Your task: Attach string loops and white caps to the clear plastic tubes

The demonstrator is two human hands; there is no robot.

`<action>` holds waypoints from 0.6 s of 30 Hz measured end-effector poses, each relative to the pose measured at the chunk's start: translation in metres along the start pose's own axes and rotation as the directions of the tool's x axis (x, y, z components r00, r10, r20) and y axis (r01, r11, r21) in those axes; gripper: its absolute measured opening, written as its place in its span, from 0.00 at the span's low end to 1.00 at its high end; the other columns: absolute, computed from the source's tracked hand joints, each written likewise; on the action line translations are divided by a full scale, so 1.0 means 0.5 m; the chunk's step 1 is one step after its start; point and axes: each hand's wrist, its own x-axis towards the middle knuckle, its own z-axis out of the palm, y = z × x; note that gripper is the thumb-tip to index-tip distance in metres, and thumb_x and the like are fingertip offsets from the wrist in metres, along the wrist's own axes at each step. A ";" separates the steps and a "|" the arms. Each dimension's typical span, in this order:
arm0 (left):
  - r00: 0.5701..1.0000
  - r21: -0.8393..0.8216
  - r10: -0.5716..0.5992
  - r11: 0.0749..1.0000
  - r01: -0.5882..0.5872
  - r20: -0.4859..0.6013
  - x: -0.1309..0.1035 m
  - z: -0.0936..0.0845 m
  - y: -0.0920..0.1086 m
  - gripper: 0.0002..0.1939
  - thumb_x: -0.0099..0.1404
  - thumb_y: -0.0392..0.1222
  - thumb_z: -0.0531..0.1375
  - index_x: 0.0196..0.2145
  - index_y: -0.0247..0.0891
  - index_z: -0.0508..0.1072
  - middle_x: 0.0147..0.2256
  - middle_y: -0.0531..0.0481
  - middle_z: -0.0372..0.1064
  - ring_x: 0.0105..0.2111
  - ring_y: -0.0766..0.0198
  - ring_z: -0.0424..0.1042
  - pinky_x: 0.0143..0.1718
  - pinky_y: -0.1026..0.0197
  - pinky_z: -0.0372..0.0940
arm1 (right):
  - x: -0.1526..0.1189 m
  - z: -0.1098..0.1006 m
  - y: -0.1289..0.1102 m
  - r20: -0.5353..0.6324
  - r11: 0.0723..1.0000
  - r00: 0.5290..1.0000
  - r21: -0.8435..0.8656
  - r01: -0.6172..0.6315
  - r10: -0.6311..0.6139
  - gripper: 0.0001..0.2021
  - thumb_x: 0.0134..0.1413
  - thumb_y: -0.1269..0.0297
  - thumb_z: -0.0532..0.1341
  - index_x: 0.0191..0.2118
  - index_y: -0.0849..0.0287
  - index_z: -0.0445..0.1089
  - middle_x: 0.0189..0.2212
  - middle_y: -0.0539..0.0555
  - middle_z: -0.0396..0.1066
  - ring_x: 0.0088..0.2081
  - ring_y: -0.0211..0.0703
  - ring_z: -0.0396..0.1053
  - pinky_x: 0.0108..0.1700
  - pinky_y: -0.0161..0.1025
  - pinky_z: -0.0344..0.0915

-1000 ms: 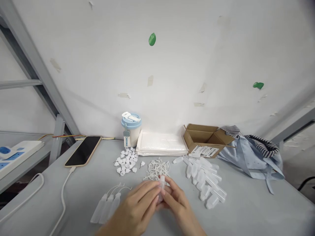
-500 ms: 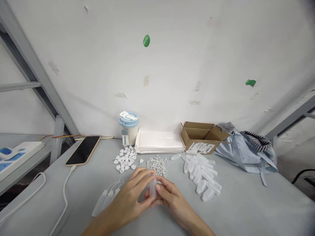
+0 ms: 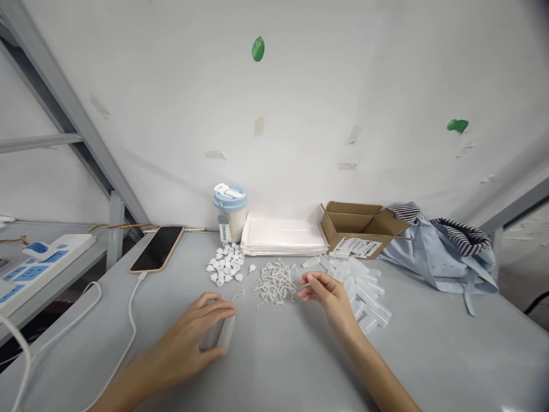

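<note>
The left hand (image 3: 195,329) lies flat on the grey table (image 3: 429,355), its fingers (image 3: 218,307) curled loosely over a row of small translucent dropper bottles (image 3: 225,333); the fingertips press on the bottle at the right end of the row, and a thin white strap curls up just beyond them. The other bottles of that row are mostly hidden under the palm.

The right hand (image 3: 330,294) hovers low with its fingers (image 3: 311,281) half open and slightly spread, gripping nothing that can be made out. Just to the left of its fingertips sits a tangle of white plastic loops (image 3: 274,283); just behind and to the right of its knuckles lies a heap of clear empty bottles (image 3: 364,289) (some partly covered by the wrist).

Farther out from both hands' fingertips are a scatter of white caps (image 3: 225,269), a stack of white plastic bags (image 3: 283,236), a lidded cup (image 3: 230,213), an open cardboard box (image 3: 362,229) and, well to the left, a phone (image 3: 158,248) on its charging cable.
</note>
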 end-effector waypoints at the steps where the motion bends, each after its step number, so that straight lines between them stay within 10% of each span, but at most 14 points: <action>1: 1.000 0.008 -0.001 1.000 0.001 -0.012 -0.003 0.003 0.001 0.27 0.52 0.31 0.62 0.50 0.46 0.70 0.48 0.48 0.72 0.53 0.52 0.65 0.48 0.52 0.68 | -0.001 0.000 -0.001 -0.007 1.000 1.000 0.006 -0.002 0.002 0.19 0.45 0.48 0.66 0.31 0.62 0.72 0.29 0.55 0.74 0.26 0.42 0.72 0.31 0.39 0.67; 18: 0.980 0.018 -0.174 0.985 0.173 0.096 -0.031 0.010 -0.022 0.25 0.57 0.35 0.60 0.53 0.48 0.67 0.54 0.50 0.66 0.60 0.50 0.56 0.55 0.47 0.62 | 0.005 -0.022 -0.020 -0.061 1.000 0.998 0.017 0.018 -0.017 0.17 0.44 0.51 0.66 0.31 0.62 0.72 0.26 0.52 0.72 0.24 0.39 0.70 0.29 0.36 0.65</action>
